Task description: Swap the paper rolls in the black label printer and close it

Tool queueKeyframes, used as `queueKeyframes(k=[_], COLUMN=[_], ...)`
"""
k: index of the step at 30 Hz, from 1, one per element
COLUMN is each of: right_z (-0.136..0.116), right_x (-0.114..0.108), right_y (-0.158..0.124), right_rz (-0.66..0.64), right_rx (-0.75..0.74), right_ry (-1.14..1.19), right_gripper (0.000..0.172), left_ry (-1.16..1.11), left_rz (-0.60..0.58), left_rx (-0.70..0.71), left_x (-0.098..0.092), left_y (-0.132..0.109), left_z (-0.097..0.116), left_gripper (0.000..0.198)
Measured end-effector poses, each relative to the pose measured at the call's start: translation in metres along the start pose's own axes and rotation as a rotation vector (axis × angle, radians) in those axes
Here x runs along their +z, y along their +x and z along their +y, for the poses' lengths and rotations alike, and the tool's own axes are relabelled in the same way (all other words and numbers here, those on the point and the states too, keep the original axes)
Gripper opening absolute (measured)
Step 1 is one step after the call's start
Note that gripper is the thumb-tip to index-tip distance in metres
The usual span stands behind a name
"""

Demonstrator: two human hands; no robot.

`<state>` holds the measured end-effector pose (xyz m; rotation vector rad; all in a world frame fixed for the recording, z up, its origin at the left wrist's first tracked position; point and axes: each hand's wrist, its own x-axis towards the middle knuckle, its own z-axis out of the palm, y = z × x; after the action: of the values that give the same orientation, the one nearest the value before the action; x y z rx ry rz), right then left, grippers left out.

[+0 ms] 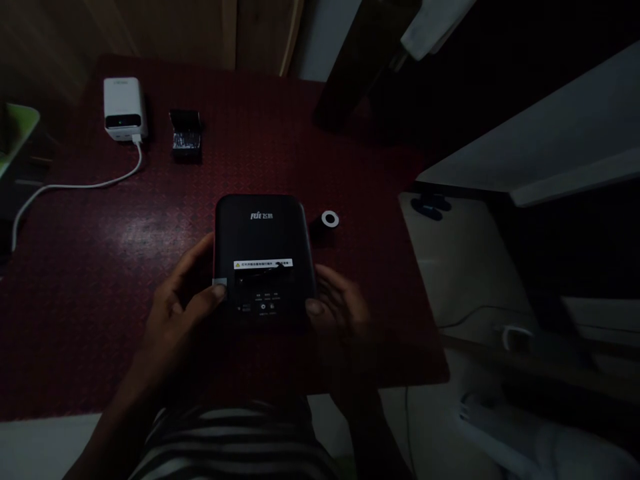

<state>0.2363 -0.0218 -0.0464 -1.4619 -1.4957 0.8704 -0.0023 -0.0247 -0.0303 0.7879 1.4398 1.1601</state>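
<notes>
Both hands hold a black receipt printer (263, 240) over the dark red table. Pale lettering marks its upper part, and a white warning strip runs along a slot below, with small marks near the front end. My left hand (175, 307) grips the left side, thumb on the front left corner by a greyish patch. On the opposite side, my right hand (343, 307) closes round the edge with its thumb near the front right corner. The undersides of the fingers are hidden. Just right of the printer sits a small dark object with a white ring face (330, 219).
A white power bank-like box (124, 107) stands at the back left, its white cable (90, 185) trailing off the left side. Beside it is a small black open case (186, 133). The red table's (280, 133) right edge drops to a floor with dark slippers (427, 206).
</notes>
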Motion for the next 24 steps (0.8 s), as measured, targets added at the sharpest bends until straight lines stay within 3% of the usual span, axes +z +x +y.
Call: queueKeyframes(k=[4, 15, 24], right_z=[0.002, 0.005, 0.001], right_x=[0.003, 0.004, 0.007], right_y=[-0.007, -0.013, -0.014], right_rz=[-0.027, 0.015, 0.054], right_rx=[0.046, -0.018, 0.013], right_ry=[0.087, -0.068, -0.061], right_gripper=[0.048, 0.050, 0.046], left_ry=[0.030, 0.035, -0.001], left_rz=[-0.006, -0.038, 0.006], left_rx=[-0.001, -0.028, -0.062], left_x=[-0.003, -0.012, -0.002], left_y=[0.002, 0.003, 0.003], left_z=[0.004, 0.004, 0.007], left_gripper=[0.071, 0.072, 0.070])
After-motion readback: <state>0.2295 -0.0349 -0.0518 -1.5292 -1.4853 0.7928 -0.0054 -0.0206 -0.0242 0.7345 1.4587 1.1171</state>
